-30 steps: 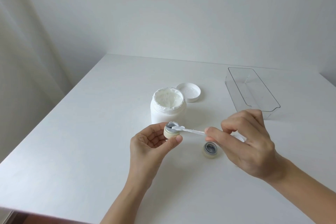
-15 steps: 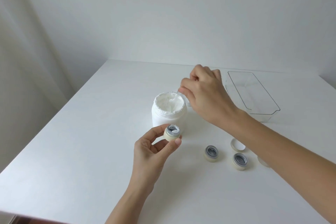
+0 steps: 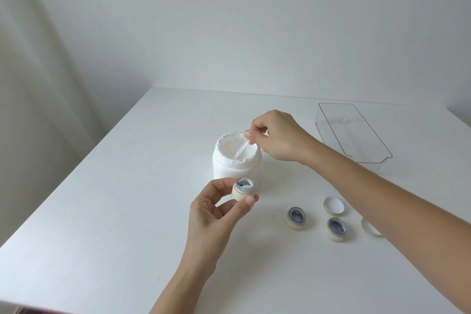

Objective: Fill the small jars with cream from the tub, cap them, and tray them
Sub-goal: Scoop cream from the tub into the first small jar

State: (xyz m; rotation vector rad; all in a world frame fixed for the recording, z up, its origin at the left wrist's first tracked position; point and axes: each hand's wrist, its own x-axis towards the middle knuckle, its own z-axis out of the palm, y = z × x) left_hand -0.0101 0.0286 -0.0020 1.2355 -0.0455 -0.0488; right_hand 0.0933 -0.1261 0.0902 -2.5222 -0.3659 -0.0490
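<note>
The white cream tub point(image 3: 237, 168) stands open in the middle of the table. My right hand point(image 3: 277, 135) hovers over its rim, pinching a clear small spatula point(image 3: 242, 149) whose tip dips into the cream. My left hand point(image 3: 216, 214) holds a small cream-coloured jar point(image 3: 244, 190) just in front of the tub; a dab of cream sits in its grey mouth. Two more small jars point(image 3: 296, 218) point(image 3: 337, 229) stand open on the table to the right. A jar cap point(image 3: 333, 205) lies beside them, white lining up. Another cap point(image 3: 368, 229) is partly hidden by my right forearm.
A clear plastic tray point(image 3: 356, 135) sits at the back right of the white table point(image 3: 102, 224). The table's left edge runs close to a pale curtain. The tub's lid is hidden behind my right hand.
My right hand left the held jar, swung back over the tub and has now lowered the spatula into the cream. My left hand has kept the jar nearly still.
</note>
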